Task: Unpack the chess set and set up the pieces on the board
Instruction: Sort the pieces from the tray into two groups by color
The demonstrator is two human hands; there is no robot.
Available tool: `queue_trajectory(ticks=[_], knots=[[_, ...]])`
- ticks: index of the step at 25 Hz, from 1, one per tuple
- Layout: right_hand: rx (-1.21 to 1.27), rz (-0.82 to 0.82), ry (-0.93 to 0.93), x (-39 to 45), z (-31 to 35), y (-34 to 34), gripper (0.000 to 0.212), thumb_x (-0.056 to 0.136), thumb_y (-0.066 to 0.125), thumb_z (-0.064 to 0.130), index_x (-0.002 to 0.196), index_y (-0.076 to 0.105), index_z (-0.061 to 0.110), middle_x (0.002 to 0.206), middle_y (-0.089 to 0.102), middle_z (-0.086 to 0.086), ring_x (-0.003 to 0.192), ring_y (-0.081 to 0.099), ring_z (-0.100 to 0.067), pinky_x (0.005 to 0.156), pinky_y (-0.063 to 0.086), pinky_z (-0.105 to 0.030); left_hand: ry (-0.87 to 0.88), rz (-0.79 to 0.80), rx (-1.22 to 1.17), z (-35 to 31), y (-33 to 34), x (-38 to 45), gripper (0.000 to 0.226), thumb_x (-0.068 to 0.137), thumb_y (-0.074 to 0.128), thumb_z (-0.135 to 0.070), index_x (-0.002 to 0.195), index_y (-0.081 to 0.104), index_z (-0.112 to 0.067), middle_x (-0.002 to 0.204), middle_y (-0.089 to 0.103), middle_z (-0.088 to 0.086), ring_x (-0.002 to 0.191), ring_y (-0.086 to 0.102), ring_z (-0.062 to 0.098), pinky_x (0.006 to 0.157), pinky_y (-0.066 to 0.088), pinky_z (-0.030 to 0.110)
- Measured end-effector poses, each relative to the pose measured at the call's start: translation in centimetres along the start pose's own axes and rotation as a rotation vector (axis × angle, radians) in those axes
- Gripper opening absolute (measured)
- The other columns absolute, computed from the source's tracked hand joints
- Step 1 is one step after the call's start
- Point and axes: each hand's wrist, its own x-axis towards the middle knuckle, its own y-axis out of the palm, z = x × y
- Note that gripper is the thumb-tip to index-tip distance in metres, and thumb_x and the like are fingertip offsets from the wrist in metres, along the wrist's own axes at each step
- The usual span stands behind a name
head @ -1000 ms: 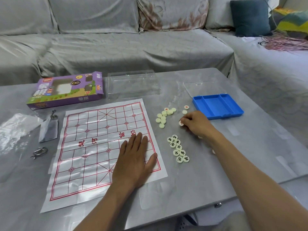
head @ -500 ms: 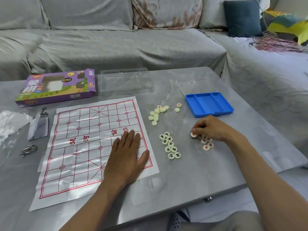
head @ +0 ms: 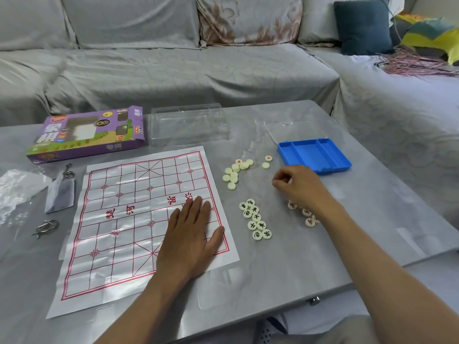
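Paper board [head: 129, 219] lies flat on the grey table [head: 285, 269], no pieces on it. Left hand [head: 191, 234] rests on its right part, fingers straight and spread. Right hand [head: 298, 187] hovers with fingers curled; whether it pinches a piece, I cannot tell. Black-marked pieces [head: 254, 220] sit just beside the board; red-marked pieces [head: 308, 217] lie partly under the wrist; face-down pieces [head: 234, 172] near the blue tray [head: 315, 155].
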Motion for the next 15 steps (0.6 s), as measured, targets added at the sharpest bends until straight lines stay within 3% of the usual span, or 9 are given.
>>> queue_trajectory(ticks=[6, 11, 13, 15], knots=[[-0.166, 0.089, -0.066, 2.5, 6.6, 6.3, 0.029, 0.08, 0.064, 0.047, 0.091, 0.057, 0.021, 0.09, 0.059, 0.005, 0.085, 0.054, -0.017, 0.069, 0.043, -0.031, -0.017, -0.001, -0.011, -0.1, 0.0, 0.0, 0.081, 0.083, -0.001, -0.071, 0.154, 0.003, -0.032, 0.162, -0.007, -0.011, 0.148, -0.013, 0.009, 0.121, -0.005, 0.035], [-0.147, 0.123, -0.136, 3.4, 6.8, 7.5, 0.011, 0.085, 0.062, 0.024, 0.085, 0.064, 0.013, 0.088, 0.066, -0.006, 0.083, 0.06, -0.024, 0.063, 0.039, -0.03, -0.012, -0.003, -0.012, 0.2, 0.3, 0.1, 0.074, 0.089, 0.008, -0.068, 0.154, 0.001, -0.032, 0.162, -0.009, -0.011, 0.147, -0.015, 0.008, 0.12, -0.008, 0.034], [0.045, 0.062, -0.134, 3.5, 7.0, 6.8, 0.011, 0.085, 0.061, 0.013, 0.082, 0.07, 0.009, 0.082, 0.069, -0.008, 0.078, 0.063, -0.023, 0.066, 0.047, -0.032, -0.001, -0.008, -0.014, 0.2, 0.3, 0.1, 0.073, 0.091, 0.011, -0.065, 0.155, 0.004, -0.031, 0.162, -0.005, -0.009, 0.148, -0.012, 0.009, 0.121, -0.006, 0.035], [0.394, 0.032, -0.027, 3.6, 6.8, 5.1, 0.011, 0.086, 0.063, 0.005, 0.083, 0.072, 0.01, 0.073, 0.068, -0.005, 0.066, 0.064, -0.017, 0.067, 0.054, -0.032, 0.004, -0.013, -0.012, 0.2, 0.3, 0.1, 0.071, 0.093, 0.014, -0.064, 0.155, 0.005, -0.03, 0.163, -0.003, -0.008, 0.148, -0.011, 0.01, 0.121, -0.005, 0.035]])
